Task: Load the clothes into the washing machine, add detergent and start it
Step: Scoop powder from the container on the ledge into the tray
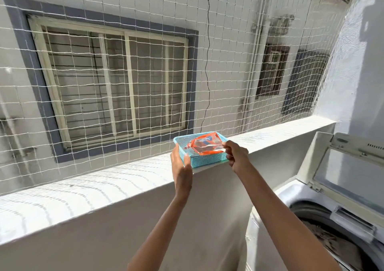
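Head view: beside the loaded washing machine [332,218], right hand [236,154] is pinching the detergent pouch [204,146]; left hand [181,166], fingers straight, is steadying its basket [204,160]; detergent and start are remaining.

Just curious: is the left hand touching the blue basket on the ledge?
Touching. The head view shows the left hand pressed against the blue basket's near corner, thumb on its wall.
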`<act>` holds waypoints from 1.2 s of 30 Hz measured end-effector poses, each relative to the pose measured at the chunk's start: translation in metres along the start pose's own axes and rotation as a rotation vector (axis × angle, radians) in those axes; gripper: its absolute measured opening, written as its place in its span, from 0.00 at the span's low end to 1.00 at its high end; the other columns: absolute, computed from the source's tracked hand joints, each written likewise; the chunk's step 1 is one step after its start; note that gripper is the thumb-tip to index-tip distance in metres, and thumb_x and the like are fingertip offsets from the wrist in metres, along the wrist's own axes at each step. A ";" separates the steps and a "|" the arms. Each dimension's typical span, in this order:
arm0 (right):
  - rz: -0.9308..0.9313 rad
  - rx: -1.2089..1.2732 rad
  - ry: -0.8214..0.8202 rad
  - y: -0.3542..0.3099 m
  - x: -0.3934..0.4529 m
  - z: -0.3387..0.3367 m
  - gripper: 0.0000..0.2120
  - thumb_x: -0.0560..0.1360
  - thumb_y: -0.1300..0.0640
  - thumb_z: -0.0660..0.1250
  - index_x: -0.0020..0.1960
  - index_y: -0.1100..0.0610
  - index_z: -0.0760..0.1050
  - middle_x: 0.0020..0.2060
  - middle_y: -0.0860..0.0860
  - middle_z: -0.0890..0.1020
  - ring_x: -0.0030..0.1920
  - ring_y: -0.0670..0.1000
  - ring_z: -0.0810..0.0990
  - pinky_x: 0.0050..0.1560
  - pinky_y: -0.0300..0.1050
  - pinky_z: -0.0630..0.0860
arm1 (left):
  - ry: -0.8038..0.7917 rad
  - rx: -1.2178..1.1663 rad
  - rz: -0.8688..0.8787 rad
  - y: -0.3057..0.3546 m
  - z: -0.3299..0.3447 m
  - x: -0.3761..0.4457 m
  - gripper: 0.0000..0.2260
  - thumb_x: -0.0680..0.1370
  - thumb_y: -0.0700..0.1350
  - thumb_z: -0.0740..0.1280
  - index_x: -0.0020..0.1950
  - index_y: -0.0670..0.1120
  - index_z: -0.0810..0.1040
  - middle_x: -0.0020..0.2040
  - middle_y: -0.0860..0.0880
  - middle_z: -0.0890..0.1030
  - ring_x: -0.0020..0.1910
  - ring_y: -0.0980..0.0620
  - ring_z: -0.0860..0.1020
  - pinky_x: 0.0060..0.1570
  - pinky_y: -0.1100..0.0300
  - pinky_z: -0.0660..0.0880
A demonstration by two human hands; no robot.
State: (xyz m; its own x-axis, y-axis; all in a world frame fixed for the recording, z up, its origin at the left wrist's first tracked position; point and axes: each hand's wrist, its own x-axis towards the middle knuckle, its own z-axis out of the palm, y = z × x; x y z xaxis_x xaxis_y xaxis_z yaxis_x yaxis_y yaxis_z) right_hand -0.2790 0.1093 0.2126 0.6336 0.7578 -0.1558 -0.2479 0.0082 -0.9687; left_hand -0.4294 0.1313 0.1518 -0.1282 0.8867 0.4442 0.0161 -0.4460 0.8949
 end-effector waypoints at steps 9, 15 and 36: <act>0.035 -0.026 -0.035 -0.016 -0.008 -0.043 0.12 0.67 0.59 0.67 0.27 0.53 0.68 0.17 0.45 0.66 0.17 0.43 0.60 0.19 0.30 0.51 | 0.127 -0.915 -0.757 0.019 0.065 -0.057 0.12 0.82 0.46 0.54 0.46 0.44 0.73 0.41 0.45 0.75 0.38 0.49 0.73 0.40 0.58 0.71; 0.074 -0.023 -0.010 -0.015 -0.012 -0.133 0.11 0.75 0.54 0.64 0.36 0.55 0.74 0.18 0.45 0.71 0.17 0.42 0.67 0.20 0.29 0.54 | -0.104 -1.106 -1.035 0.014 0.126 -0.071 0.24 0.83 0.57 0.45 0.48 0.40 0.71 0.46 0.43 0.74 0.44 0.47 0.73 0.60 0.54 0.63; 0.145 -0.013 0.442 0.049 0.020 -0.400 0.08 0.72 0.59 0.68 0.34 0.57 0.76 0.20 0.46 0.74 0.20 0.43 0.66 0.21 0.34 0.57 | -0.424 -1.056 -1.335 -0.025 0.377 -0.218 0.18 0.83 0.45 0.47 0.58 0.35 0.71 0.53 0.36 0.75 0.54 0.41 0.75 0.60 0.51 0.70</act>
State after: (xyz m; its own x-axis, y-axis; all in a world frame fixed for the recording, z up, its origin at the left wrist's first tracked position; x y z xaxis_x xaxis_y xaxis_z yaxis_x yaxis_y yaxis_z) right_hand 0.0149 -0.1357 0.0847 0.8451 0.4001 -0.3546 -0.3499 -0.0874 -0.9327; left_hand -0.0281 -0.0052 0.0490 0.7319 0.5705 -0.3726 -0.4914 0.8208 0.2913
